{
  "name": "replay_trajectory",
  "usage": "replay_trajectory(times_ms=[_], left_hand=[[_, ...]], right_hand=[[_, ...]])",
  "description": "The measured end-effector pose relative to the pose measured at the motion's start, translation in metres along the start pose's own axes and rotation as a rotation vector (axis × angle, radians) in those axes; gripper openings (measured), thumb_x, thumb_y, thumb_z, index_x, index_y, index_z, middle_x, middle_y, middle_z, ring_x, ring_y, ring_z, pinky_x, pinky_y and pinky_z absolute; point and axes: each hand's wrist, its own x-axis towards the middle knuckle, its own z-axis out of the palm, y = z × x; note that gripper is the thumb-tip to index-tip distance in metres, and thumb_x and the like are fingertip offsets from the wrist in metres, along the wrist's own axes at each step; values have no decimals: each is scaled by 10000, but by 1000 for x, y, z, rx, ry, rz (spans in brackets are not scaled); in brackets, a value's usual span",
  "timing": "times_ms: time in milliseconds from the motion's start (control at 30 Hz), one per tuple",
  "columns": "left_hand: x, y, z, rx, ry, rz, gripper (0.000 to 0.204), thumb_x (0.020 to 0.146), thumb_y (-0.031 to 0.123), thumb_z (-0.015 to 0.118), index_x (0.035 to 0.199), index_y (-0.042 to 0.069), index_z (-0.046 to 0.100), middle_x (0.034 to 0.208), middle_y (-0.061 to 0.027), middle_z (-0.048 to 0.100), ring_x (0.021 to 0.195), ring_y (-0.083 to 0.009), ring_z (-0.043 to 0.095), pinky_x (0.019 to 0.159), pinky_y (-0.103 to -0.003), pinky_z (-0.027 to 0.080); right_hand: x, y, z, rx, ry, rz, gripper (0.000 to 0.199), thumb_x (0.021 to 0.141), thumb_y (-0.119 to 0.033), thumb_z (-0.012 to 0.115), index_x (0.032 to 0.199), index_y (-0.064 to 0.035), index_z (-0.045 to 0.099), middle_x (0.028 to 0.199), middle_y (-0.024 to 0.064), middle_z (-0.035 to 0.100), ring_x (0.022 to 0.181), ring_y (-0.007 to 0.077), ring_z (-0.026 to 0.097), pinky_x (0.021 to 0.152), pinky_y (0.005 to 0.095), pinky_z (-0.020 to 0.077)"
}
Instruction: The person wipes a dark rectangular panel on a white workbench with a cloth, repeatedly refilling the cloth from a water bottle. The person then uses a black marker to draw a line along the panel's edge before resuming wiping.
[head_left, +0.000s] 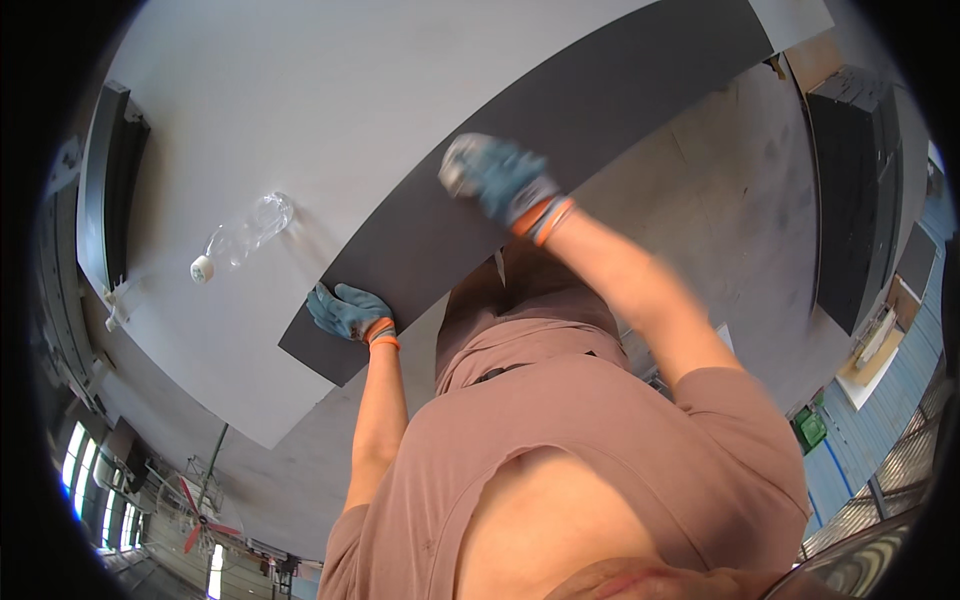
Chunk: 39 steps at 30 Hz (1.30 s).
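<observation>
A long dark grey panel (590,110) lies along the near edge of a pale table (350,90). My left hand (349,312), in a blue-grey glove with an orange cuff, lies flat on the panel's left end, fingers stretched out and thumb apart. Farther right, my right hand (505,182), gloved alike and smeared by motion, is over the middle of the panel. A pale wadded cloth (460,166) shows at its fingers, pressed against the dark surface. Blur hides how exactly the fingers wrap round it.
On the table, beyond the left hand, a clear plastic bottle (245,236) with a white cap lies on its side. Dark panels (118,190) stand stacked at the far left. Another dark stack (855,200) is at the right, near a green container (810,428). A red-bladed fan (203,520) stands lower left.
</observation>
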Motion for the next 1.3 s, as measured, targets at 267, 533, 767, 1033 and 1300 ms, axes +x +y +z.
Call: replay_trajectory(times_ms=[267,533,767,1033,1300], left_hand=[[0,0,5,-1,-33,22,357,1017,155,583,1329,-19,593,1364,-241,588,1274,-422,560,1065,-542,439],[0,2,1,-11,-34,6,367,1018,160,581,1340,-15,584,1355,-234,597,1276,-412,563,1068,-547,436],[-8,-7,1,83,-42,-6,373,1015,170,584,1340,-13,588,1363,-226,596,1287,-412,558,1072,-540,436],[1,2,3,14,-36,19,363,1008,147,597,1336,-9,590,1353,-225,597,1273,-407,566,1061,-531,444],[-2,-3,4,47,-29,26,359,1018,160,591,1333,-11,600,1342,-208,609,1289,-396,563,1058,-537,441]], right_hand=[[56,309,-110,-640,147,477,187,987,-197,539,1090,-110,670,1051,210,660,915,423,692,762,518,581],[24,31,-55,35,-133,360,167,941,-189,575,1076,-161,670,1207,91,677,1020,303,707,786,430,595],[16,61,-40,-285,-81,56,413,896,-186,593,1302,-198,666,1332,104,637,1066,361,681,828,521,597],[54,251,-71,-552,251,566,234,980,-170,522,1157,-97,656,1157,212,627,948,423,680,821,513,569],[-59,-53,11,64,-25,34,344,898,-180,595,1216,-208,723,1238,80,692,1079,313,688,863,491,582]])
